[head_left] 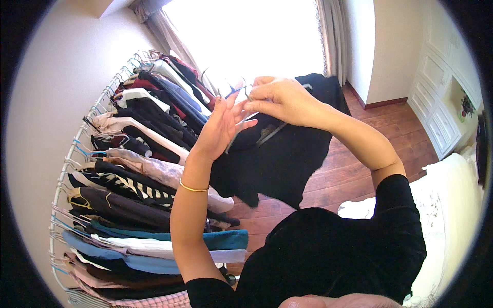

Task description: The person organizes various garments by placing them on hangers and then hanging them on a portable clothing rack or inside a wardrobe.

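My right hand (279, 99) pinches the neck of a clothes hanger (271, 133) between thumb and fingers. On that hanger a black garment (277, 165) hangs down in front of me. My left hand (225, 125) is up beside it, palm turned toward the right hand and fingers spread. Around its fingertips are thin hanger hooks and a blue hanger part (233, 91). Glare from the window blurs them, so whether the left fingers grip any of these is unclear. A gold bangle (193, 188) circles my left wrist.
To the left, a white metal clothes rail (58, 188) carries many closely packed garments (134, 192) on hangers. Ahead is a bright window (246, 34) with curtains (334, 42). Wooden flooring (342, 177) shows below. White cabinets (435, 96) and a bed with pale bedding (454, 204) stand at right.
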`<act>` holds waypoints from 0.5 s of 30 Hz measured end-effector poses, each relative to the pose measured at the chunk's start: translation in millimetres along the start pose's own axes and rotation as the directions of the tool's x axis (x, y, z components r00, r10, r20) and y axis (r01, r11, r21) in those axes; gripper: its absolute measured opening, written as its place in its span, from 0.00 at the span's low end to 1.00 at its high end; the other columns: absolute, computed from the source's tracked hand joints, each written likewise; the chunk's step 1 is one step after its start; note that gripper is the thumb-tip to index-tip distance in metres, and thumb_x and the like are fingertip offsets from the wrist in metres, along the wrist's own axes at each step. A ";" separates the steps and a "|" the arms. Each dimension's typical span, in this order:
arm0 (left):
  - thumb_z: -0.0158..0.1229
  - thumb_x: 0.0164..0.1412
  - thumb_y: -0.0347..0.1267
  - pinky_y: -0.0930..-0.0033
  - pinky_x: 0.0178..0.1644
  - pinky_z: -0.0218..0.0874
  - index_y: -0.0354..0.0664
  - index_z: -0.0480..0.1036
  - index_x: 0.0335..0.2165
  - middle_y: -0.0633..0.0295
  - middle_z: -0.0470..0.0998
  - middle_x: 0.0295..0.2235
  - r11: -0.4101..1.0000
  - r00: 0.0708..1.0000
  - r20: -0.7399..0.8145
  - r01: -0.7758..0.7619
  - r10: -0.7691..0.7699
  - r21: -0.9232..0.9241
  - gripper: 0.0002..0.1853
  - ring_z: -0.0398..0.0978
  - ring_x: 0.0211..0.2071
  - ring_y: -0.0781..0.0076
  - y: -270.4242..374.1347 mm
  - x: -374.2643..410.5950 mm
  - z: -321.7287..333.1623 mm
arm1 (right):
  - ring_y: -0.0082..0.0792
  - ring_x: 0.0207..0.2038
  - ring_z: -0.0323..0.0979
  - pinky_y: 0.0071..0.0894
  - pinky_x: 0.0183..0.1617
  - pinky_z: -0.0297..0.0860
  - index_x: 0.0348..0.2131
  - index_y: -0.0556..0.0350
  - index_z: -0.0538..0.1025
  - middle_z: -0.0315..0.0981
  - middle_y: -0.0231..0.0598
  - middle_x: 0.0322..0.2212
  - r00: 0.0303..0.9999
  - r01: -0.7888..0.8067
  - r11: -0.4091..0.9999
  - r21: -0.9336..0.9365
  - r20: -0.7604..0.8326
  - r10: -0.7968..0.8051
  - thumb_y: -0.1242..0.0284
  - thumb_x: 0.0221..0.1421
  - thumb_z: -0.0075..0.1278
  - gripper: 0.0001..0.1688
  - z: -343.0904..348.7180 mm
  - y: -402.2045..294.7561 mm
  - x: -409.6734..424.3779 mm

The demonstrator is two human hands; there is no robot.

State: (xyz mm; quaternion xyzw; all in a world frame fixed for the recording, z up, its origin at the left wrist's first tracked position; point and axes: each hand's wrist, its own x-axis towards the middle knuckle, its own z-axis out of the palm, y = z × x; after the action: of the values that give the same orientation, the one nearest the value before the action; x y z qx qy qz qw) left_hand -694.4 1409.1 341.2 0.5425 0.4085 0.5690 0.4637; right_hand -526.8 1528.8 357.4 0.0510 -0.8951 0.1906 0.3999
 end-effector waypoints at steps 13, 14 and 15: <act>0.48 0.62 0.39 0.71 0.47 0.64 0.34 0.58 0.54 0.55 0.72 0.44 0.969 0.978 -0.207 0.047 0.005 0.242 0.26 0.72 0.44 0.66 -15.9 -7.8 -25.5 | 0.42 0.31 0.64 0.38 0.36 0.62 0.31 0.58 0.66 0.62 0.47 0.28 0.992 0.045 0.983 0.176 0.112 -0.066 0.66 0.57 0.44 0.13 45.0 56.4 22.1; 0.51 0.60 0.34 0.73 0.46 0.64 0.35 0.61 0.53 0.56 0.74 0.42 0.921 0.975 -0.222 0.066 0.022 0.383 0.24 0.74 0.42 0.67 -21.2 -11.5 -28.6 | 0.41 0.31 0.64 0.38 0.35 0.61 0.30 0.59 0.66 0.62 0.46 0.28 0.991 0.043 0.977 0.210 0.117 -0.069 0.66 0.57 0.44 0.12 51.2 58.4 22.5; 0.56 0.56 0.32 0.74 0.45 0.64 0.37 0.64 0.51 0.57 0.75 0.39 0.781 0.959 -0.250 0.053 0.134 0.623 0.24 0.74 0.40 0.71 -15.7 -14.9 -16.8 | 0.41 0.31 0.63 0.37 0.35 0.61 0.29 0.59 0.66 0.62 0.45 0.27 0.991 0.018 0.976 0.218 0.128 -0.047 0.67 0.57 0.45 0.12 54.8 62.2 22.7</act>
State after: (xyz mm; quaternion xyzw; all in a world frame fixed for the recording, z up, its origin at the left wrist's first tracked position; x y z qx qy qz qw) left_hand -710.1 1399.0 321.1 0.5875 0.6231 0.4827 0.1831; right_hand -595.5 1566.6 322.2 0.1213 -0.8925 0.2765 0.3350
